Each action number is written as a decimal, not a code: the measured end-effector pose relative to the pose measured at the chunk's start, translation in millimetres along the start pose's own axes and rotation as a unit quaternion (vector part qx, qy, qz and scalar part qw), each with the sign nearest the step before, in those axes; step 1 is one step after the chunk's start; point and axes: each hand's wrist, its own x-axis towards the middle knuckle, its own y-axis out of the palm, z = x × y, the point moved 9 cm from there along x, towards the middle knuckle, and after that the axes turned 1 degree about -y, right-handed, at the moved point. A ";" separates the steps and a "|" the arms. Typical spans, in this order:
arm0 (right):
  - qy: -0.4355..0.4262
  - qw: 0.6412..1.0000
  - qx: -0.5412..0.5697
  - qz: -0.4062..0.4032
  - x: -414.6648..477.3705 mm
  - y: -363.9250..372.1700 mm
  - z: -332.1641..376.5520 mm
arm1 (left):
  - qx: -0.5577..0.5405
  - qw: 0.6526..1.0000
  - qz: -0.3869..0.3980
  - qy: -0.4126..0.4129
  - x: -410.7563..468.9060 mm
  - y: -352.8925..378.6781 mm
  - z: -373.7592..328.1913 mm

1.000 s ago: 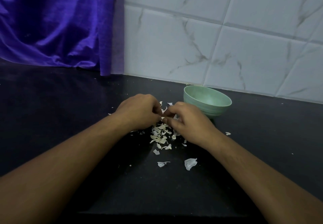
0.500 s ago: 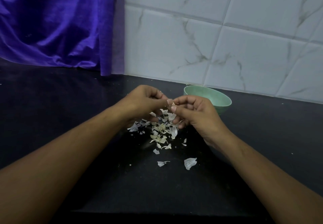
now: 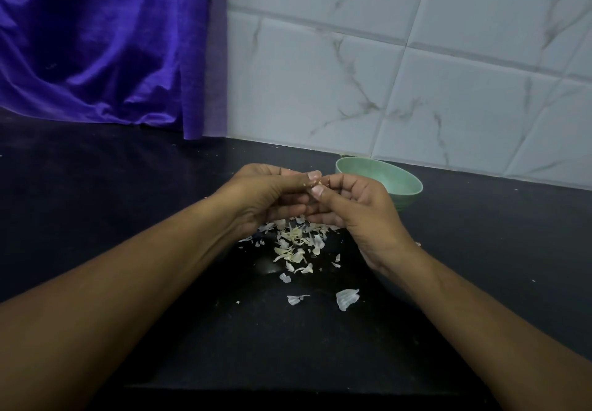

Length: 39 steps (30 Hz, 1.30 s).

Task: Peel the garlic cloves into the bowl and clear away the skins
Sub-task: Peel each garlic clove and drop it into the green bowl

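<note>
My left hand (image 3: 269,192) and my right hand (image 3: 355,205) meet above the counter, and both pinch a small garlic clove (image 3: 317,183) between thumbs and fingertips. Most of the clove is hidden by my fingers. Below my hands lies a heap of pale garlic skins (image 3: 296,244) on the black counter. A few bigger skin pieces (image 3: 346,298) lie nearer to me. The green bowl (image 3: 400,183) stands just behind my right hand, close to the wall; its inside is largely hidden from here.
The black counter (image 3: 128,218) runs left and right. A white marble-tiled wall (image 3: 416,74) backs it, and a purple curtain (image 3: 105,42) hangs at the back left. The counter's front edge is near the bottom of the view.
My hands have lifted off the skin heap with a clove pinched between them, and they now hold it higher, level with the bowl's rim.
</note>
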 end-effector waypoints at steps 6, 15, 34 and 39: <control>0.057 0.995 0.085 0.006 -2.0 7.8 -9.1 | -0.018 0.999 -0.029 0.007 -1.1 -0.2 0.8; 0.007 0.999 -0.027 -0.024 -2.7 -0.3 2.3 | -0.005 0.999 -0.039 0.007 3.1 -4.5 3.9; 0.044 0.985 -0.164 0.033 -2.1 0.2 -5.7 | 0.086 0.992 -0.062 0.069 3.3 -24.4 -15.6; -0.008 0.975 -0.223 0.024 -1.4 -0.3 2.8 | 0.072 0.993 -0.057 0.070 2.2 -21.0 -14.9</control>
